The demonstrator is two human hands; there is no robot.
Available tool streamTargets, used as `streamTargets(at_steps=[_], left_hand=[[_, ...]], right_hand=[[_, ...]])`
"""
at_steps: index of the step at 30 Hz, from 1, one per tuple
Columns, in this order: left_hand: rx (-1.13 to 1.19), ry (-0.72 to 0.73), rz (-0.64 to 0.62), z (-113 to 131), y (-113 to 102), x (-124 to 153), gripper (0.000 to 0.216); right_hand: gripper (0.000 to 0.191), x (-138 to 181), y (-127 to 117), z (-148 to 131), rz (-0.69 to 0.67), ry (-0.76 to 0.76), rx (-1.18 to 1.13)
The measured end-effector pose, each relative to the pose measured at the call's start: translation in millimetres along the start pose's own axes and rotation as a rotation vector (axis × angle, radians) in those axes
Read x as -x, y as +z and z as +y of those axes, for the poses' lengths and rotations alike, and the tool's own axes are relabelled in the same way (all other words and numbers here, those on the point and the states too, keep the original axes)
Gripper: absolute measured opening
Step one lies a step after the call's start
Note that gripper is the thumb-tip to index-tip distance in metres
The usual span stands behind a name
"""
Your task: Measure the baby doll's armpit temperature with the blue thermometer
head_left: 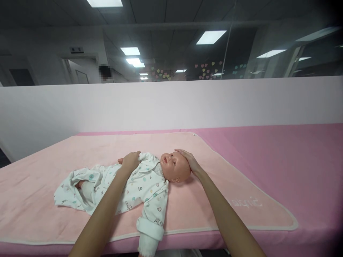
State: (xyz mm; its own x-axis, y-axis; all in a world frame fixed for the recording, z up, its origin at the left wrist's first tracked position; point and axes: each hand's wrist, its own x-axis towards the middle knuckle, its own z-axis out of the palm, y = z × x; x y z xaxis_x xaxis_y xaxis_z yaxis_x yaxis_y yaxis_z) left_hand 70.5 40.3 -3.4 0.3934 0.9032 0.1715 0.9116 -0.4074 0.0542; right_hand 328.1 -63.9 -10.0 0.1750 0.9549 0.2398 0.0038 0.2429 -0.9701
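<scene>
A baby doll [175, 167] lies on its back on a light pink blanket [203, 200], head to the right. It wears a white patterned romper [139, 185]; one sleeve hangs over the front edge. My left hand [130, 160] is closed on the romper at the doll's far shoulder. My right hand [187, 159] cups the top and back of the doll's head with fingers curved round it.
The blanket covers a darker pink table [294, 160] that stretches to the right. A white partition wall [171, 103] stands behind it, with glass and an office above. A person's head shows far back at the left.
</scene>
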Motion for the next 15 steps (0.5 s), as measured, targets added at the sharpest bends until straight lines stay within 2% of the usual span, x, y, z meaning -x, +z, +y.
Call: streamTargets(at_steps=[5, 8, 11, 15], left_hand=[[-0.006, -0.003, -0.008, 0.0, 0.6, -0.3, 0.026], [-0.005, -0.001, -0.006, -0.2, 1.0, -0.9, 0.025], [-0.002, -0.003, -0.004, -0.5, 1.7, -1.6, 0.023], [0.004, 0.001, 0.005, -0.7, 2.4, -1.7, 0.023]], right_hand=[[0.047, 0.2, 0.2, -2.0, 0.044, 0.01, -0.014], [0.04, 2.1, 0.6, -3.4, -0.01, 0.017, -0.003], [0.041, 4.2, 1.9, -5.3, -0.051, 0.022, -0.003], [0.042, 6.6, 4.6, -8.6, 0.01, 0.013, -0.012]])
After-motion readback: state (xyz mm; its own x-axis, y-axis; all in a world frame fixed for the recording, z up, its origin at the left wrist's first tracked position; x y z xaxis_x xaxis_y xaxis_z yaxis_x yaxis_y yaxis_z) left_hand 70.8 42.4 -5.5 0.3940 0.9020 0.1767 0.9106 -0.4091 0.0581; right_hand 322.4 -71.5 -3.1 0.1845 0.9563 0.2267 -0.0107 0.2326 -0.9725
